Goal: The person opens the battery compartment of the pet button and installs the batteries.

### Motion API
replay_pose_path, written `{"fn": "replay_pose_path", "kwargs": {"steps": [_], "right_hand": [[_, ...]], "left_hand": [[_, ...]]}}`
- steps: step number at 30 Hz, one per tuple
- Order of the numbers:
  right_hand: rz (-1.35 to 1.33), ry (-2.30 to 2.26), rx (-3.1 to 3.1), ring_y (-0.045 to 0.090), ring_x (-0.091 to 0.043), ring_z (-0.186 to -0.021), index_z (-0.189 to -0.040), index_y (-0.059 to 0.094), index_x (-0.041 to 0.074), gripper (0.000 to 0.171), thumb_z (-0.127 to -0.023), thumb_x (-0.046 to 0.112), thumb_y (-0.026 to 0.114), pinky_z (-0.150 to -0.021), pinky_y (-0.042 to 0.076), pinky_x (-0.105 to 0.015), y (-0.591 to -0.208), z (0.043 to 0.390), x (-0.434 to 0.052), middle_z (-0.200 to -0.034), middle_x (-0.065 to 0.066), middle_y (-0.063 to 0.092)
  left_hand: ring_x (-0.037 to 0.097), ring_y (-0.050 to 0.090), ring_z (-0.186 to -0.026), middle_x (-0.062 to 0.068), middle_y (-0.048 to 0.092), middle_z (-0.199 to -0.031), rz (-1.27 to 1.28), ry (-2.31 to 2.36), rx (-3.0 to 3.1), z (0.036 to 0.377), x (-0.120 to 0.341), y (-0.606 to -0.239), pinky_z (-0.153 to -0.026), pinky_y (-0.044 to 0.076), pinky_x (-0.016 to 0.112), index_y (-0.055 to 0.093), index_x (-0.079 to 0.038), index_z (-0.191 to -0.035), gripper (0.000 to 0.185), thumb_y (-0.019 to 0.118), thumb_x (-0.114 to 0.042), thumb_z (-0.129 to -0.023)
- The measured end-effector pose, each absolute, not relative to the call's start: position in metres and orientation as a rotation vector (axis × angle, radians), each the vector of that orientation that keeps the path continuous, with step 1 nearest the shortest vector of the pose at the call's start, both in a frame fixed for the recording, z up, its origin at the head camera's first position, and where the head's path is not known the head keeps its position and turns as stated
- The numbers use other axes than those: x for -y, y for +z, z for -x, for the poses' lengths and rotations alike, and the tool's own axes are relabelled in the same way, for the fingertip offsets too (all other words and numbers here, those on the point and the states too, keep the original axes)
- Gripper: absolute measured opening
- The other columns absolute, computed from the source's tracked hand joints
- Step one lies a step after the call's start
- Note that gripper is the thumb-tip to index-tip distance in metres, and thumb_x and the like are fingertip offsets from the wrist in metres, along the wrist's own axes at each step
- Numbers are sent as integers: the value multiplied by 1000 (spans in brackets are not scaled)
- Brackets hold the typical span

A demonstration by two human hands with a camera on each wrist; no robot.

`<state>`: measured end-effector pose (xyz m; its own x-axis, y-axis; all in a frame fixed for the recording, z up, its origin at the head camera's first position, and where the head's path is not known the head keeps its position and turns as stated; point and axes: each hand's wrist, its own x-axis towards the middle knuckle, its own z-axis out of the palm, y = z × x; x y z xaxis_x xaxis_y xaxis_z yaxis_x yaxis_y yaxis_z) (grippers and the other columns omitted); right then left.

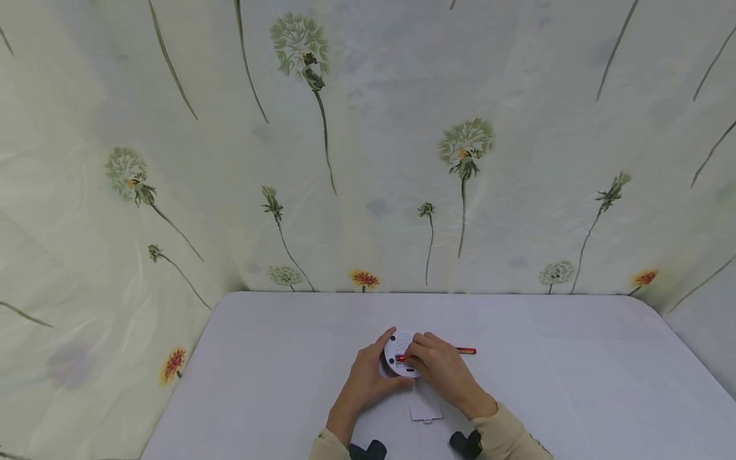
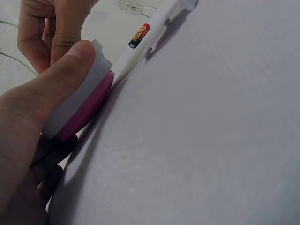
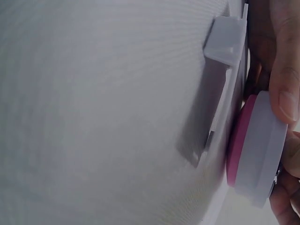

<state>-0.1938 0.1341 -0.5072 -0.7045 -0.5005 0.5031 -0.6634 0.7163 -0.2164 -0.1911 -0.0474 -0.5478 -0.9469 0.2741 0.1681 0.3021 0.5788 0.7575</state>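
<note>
My left hand (image 1: 368,377) grips a round white device (image 1: 405,342) by its rim, with a pink (image 2: 89,110) far side turned down to the table. Small holes, dark feet and a battery slot show on its upturned back. In that slot lies a red battery (image 1: 400,359), partly covered by the fingers of my right hand (image 1: 439,367), which pinch at it. A second battery (image 2: 139,36), red with a dark end, lies on the table beyond the device. Closer to me rests a white battery cover (image 1: 425,410) with a small tab.
The white table (image 1: 276,358) spreads out around the hands. Behind it hangs a pale sheet (image 1: 379,160) printed with dandelions. Black wrist mounts (image 1: 370,450) show at the bottom edge of the head view.
</note>
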Motion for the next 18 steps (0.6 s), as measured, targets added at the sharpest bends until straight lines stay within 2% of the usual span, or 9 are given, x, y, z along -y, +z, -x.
{"fn": "replay_pose_path", "kwargs": {"steps": [7,18], "right_hand": [[-890,548,2472,51,-1,-71,-79,70,19,17,-71,9,81,-62,48,-20,-509,196,-134,-77,12,58],[-905,588,2459,54,0,-69,-80,70,18,15,-71,10,80,-62,49,-20,-509,195,-131,-77,11,58]], "left_hand": [[24,48,-128,1,47,-144,510,-1331,2763,192,48,-549,-102,39,50,28,-32,-148,97,73,-62,-68],[22,51,-126,2,50,-141,543,-1328,2736,193,49,-549,-101,41,47,29,-29,-148,97,73,-62,-67]]}}
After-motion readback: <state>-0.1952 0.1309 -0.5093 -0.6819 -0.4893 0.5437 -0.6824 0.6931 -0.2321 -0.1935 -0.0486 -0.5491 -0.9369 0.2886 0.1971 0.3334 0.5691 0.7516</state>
